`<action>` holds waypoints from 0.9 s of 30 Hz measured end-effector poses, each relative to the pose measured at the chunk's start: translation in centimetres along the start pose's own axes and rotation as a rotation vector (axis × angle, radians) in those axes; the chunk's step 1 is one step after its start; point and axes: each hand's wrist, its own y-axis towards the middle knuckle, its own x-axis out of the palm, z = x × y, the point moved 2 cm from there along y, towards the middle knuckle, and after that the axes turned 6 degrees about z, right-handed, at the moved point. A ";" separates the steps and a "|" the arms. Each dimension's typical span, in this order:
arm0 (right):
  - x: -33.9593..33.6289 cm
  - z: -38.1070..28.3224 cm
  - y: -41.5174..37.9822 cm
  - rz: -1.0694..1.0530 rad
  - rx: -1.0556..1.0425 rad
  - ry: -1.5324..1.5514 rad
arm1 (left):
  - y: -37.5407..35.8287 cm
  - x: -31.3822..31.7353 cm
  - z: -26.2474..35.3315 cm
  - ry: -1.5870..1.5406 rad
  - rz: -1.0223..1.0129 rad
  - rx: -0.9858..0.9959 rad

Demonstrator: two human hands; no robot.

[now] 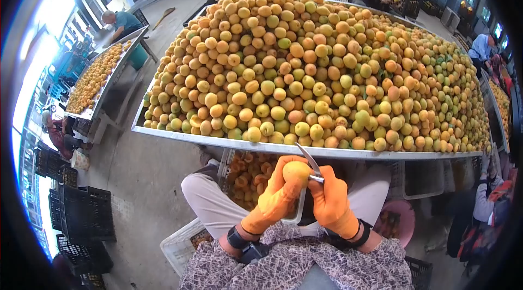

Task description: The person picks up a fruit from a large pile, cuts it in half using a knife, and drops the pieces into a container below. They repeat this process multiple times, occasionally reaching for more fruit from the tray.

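My left hand (276,197), in an orange glove, is closed around a yellow-orange apricot (296,172) above my lap. In my right hand (333,204), gloved the same way, is a small knife (309,157) with a curved metal blade. The blade points up and left, right beside the fruit. Just beyond both hands runs the metal edge of a sorting table (218,140), heaped high with whole apricots (305,83). Below my hands, between my knees, a crate holds halved apricots (248,178), partly hidden by the left hand.
A white crate (175,249) stands by my left leg, a pink basin (407,223) by my right. Black crates (87,216) are stacked at the far left. Another fruit table (97,107) stands beyond them. Several people sit or stand around the tables.
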 end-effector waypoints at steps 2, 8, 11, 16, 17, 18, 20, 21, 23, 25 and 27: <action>0.2 0.8 -0.1 -0.013 -0.005 -0.043 | 0.4 -0.4 -0.6 -0.004 -0.004 0.000; -3.7 1.1 1.9 -0.282 0.285 -0.083 | 2.6 -1.3 0.0 0.587 -0.075 0.191; -8.6 1.8 0.2 -0.244 0.432 -0.006 | 4.7 -3.6 2.1 0.385 0.149 0.183; -8.5 3.8 -2.2 0.270 0.418 -0.037 | 4.5 -0.8 2.0 -0.309 -0.214 0.037; -7.6 2.8 -2.5 0.192 0.405 0.029 | 4.4 -0.2 1.8 -0.302 -0.223 0.034; -7.0 1.6 -2.5 0.172 0.376 0.069 | 4.1 0.3 1.6 -0.389 -0.241 -0.039; -6.0 -0.2 -2.5 0.078 0.349 0.144 | 4.0 0.5 1.1 -0.514 -0.289 -0.152; -5.7 -0.9 -2.4 0.037 0.302 0.125 | 4.0 0.4 0.9 -0.511 -0.289 -0.155; -5.3 -1.6 -2.2 -0.015 0.285 0.089 | 3.9 0.5 0.6 -0.410 -0.300 -0.054; -4.6 -1.7 -2.3 -0.076 0.346 0.110 | 3.6 1.1 0.9 -0.352 -0.298 -0.021; -4.2 -1.9 -2.2 -0.090 0.300 0.110 | 3.3 1.6 1.2 -0.298 -0.299 0.015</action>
